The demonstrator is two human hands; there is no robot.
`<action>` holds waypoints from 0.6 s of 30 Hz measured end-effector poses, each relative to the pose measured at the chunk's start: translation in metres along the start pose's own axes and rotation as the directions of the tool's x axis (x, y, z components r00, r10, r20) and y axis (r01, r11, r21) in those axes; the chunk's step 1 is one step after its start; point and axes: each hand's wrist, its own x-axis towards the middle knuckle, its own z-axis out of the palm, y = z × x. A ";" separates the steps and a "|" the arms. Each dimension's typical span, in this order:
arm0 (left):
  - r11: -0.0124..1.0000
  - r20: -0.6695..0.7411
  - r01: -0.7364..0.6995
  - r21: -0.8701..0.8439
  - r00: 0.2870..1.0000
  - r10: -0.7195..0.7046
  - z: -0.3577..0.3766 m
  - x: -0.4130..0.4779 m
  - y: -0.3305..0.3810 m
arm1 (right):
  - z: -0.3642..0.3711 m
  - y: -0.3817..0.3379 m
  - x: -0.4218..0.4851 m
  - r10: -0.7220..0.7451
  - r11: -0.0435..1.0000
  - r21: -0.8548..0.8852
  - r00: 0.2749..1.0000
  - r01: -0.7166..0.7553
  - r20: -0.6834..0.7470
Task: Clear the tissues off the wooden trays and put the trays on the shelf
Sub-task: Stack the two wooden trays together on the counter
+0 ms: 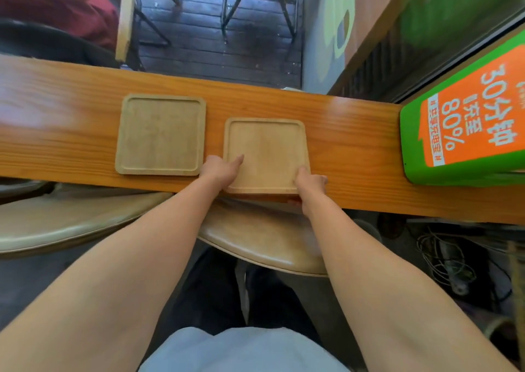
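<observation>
Two square wooden trays lie side by side on a long wooden counter (pixel 355 133). The left tray (pixel 160 134) lies flat and bare. The right tray (pixel 267 147) is paler and its near edge overhangs the counter's front edge. My left hand (pixel 221 170) grips its near left corner, thumb lying on the tray's surface. My right hand (pixel 311 182) grips its near right corner, fingers curled under the edge. No tissues are in view on either tray. No shelf is visible.
A green and orange charging box (pixel 466 121) stands at the counter's right end. Two padded stools (pixel 264 243) sit under the counter in front of me. Cables (pixel 443 260) lie on the floor at right. Chairs stand beyond the counter.
</observation>
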 end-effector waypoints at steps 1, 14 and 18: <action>0.998 0.031 0.011 -0.066 0.999 -0.009 -0.003 -0.002 -0.002 | -0.002 -0.002 -0.004 -0.014 1.000 0.001 0.999 0.014 0.051; 0.917 -0.014 -0.167 -0.362 0.985 0.173 -0.117 0.026 -0.012 | 0.072 -0.053 -0.070 -0.096 0.984 -0.117 0.956 0.132 0.278; 0.958 -0.111 -0.163 -0.236 0.984 0.140 -0.173 0.063 -0.049 | 0.150 -0.060 -0.089 -0.087 0.969 -0.200 0.955 0.148 0.284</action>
